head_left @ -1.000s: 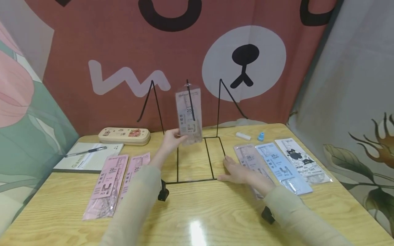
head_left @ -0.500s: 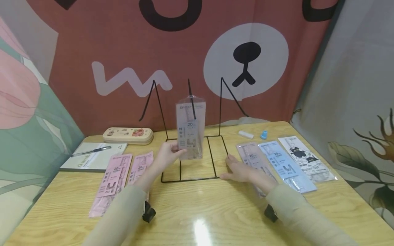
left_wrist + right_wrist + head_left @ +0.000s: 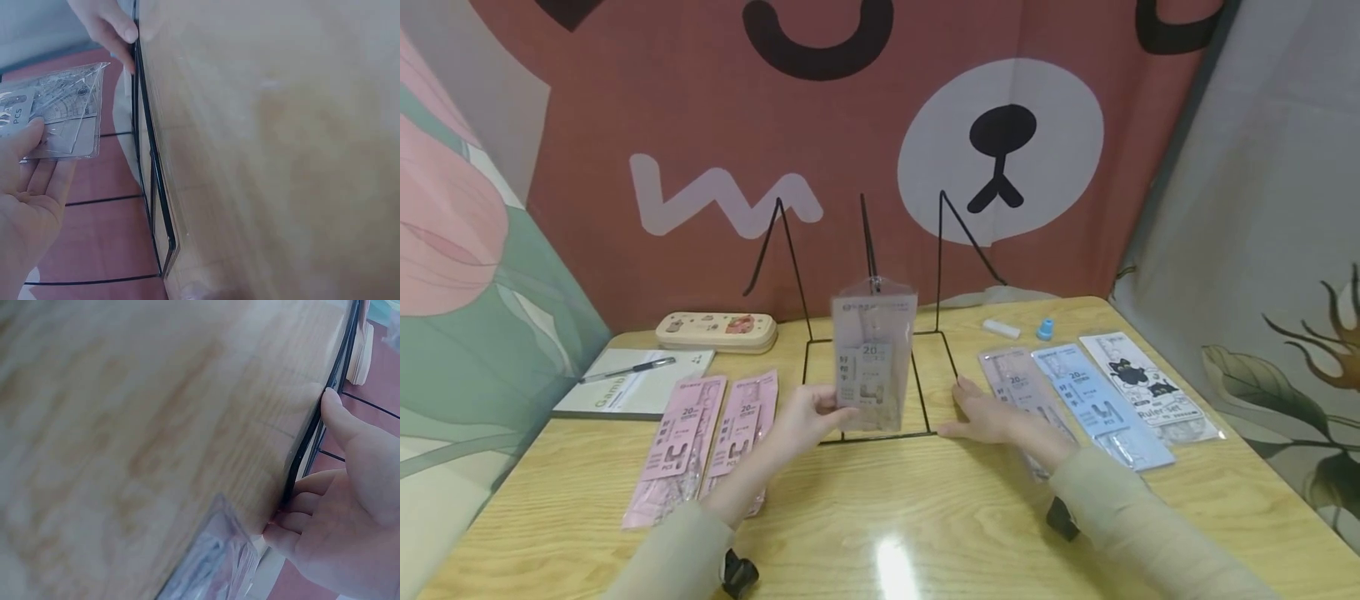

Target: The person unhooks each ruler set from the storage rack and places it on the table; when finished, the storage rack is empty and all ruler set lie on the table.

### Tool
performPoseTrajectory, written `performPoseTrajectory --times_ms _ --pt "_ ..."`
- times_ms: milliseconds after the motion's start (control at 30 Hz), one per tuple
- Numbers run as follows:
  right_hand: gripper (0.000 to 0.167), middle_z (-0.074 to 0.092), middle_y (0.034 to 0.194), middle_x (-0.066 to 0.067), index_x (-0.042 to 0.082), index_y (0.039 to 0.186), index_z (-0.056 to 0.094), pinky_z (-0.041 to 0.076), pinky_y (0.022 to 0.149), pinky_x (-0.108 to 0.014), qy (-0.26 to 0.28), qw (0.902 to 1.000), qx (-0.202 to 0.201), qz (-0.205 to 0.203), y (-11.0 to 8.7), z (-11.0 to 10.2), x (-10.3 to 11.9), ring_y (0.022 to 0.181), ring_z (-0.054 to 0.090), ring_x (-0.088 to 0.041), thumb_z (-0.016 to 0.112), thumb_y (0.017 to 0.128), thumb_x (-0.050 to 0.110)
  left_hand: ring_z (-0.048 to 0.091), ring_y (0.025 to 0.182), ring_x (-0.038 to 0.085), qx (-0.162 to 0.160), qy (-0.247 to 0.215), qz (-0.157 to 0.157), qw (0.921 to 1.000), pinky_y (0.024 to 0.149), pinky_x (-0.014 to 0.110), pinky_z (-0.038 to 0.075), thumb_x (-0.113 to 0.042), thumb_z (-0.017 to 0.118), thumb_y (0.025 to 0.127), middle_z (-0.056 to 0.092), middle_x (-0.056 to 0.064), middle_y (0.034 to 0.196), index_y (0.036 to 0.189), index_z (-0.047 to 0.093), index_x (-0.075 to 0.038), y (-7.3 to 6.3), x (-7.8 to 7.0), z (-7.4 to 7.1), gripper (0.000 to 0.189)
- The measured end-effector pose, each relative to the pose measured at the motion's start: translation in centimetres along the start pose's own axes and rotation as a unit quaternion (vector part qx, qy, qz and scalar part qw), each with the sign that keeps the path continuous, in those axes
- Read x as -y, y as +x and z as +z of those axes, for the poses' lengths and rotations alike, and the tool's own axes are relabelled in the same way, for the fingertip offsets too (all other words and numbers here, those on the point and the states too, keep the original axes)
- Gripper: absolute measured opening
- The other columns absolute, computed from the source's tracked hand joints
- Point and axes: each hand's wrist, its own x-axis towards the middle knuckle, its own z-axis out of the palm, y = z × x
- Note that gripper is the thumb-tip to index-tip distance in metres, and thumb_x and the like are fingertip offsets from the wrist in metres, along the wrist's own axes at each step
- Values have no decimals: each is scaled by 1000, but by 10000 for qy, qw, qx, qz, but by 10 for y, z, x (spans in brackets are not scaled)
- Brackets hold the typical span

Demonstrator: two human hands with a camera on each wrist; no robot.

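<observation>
My left hand [image 3: 808, 421] pinches the lower left edge of a pale pink-grey ruler set [image 3: 872, 358] in a clear plastic sleeve, thumb in front and fingers behind. The set is upright, and its top flap overlaps the tip of the middle hook of a black wire display rack [image 3: 921, 383]. In the left wrist view, clear rulers [image 3: 65, 119] show through the sleeve. At the rack's front right corner my right hand [image 3: 988, 415] holds the base wire, its thumb [image 3: 337, 415] on the front bar and fingers bent at the side.
Two pink ruler sets [image 3: 673, 442] lie left of the rack, beside a notebook [image 3: 632, 396] with a pen [image 3: 628, 369]. A pencil case [image 3: 717, 332] is behind. Rightward lie a greyish-pink set [image 3: 1011, 379], a blue set [image 3: 1093, 408], a cat-print set [image 3: 1138, 383], an eraser [image 3: 1002, 329] and a blue cap-like piece [image 3: 1045, 329].
My left hand has drawn the ruler set forward and down along the middle hook to its tip. My right hand stays on the rack's corner.
</observation>
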Motion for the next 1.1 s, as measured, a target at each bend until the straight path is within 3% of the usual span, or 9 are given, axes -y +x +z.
performPoseTrajectory --times_ms 367,467,533,633,767,867,967,1033,1100 --pt "87 2 154 -28 -12 145 16 11 118 -52 -1 10000 16 -12 1 1 0 144 5 -41 54 92 47 71 84 10 143 -610 11 9980 77 22 57 -12 71 81 71 16 102 104 69 -1 -49 -11 -5 25" --pt "88 1 155 -27 -11 145 16 10 118 -51 -10 10000 45 24 1 1 0 144 4 -40 54 92 47 67 68 4 -16 -525 -58 9986 62 19 56 -13 72 80 73 16 89 97 70 1 -65 -7 -16 22" --pt "88 1 155 -26 -10 146 15 10 119 -51 -33 10000 46 53 2 1 0 145 4 -39 54 92 47 56 52 -2 -100 -366 -122 9992 47 14 48 -14 71 81 70 12 72 88 69 2 -77 -2 -25 17" --pt "88 1 155 -26 -11 145 15 10 118 -51 -80 9999 57 41 2 0 1 144 4 -40 54 92 47 51 49 -3 -232 -199 -235 9993 39 17 43 -14 70 83 68 9 67 87 67 3 -95 7 -42 18" --pt "87 1 155 -26 -11 145 15 10 119 -51 -100 9999 89 38 2 -2 2 145 3 -40 53 92 48 69 71 3 -444 -154 25 9989 56 28 58 -5 66 85 73 14 89 99 65 10 -119 18 -64 20" --pt "88 1 155 -26 -11 145 16 9 119 -51 -89 9999 107 40 2 -2 3 145 3 -39 53 92 48 70 76 3 -633 -178 63 9978 61 28 59 2 62 86 75 0 90 100 66 7 -134 25 -84 15" --pt "87 0 155 -25 -10 146 15 9 119 -50 -110 9998 129 69 2 -1 3 145 3 -39 52 92 48 69 77 1 -857 -77 -114 9962 62 24 58 6 60 86 72 -18 91 101 69 -3 -149 33 -106 20" --pt "88 0 155 -26 -10 146 15 9 119 -51 -117 9998 137 67 3 -1 3 145 3 -39 52 92 49 68 76 -2 -1051 183 -469 9932 61 21 57 4 60 87 70 -24 88 102 70 -7 -159 37 -124 21" --pt "88 0 155 -25 -9 146 15 9 119 -50 -125 9998 154 75 3 0 3 145 3 -38 52 92 49 66 75 -5 -1234 569 -963 9860 60 18 55 0 60 89 70 -24 85 105 68 -1 -169 40 -143 18"
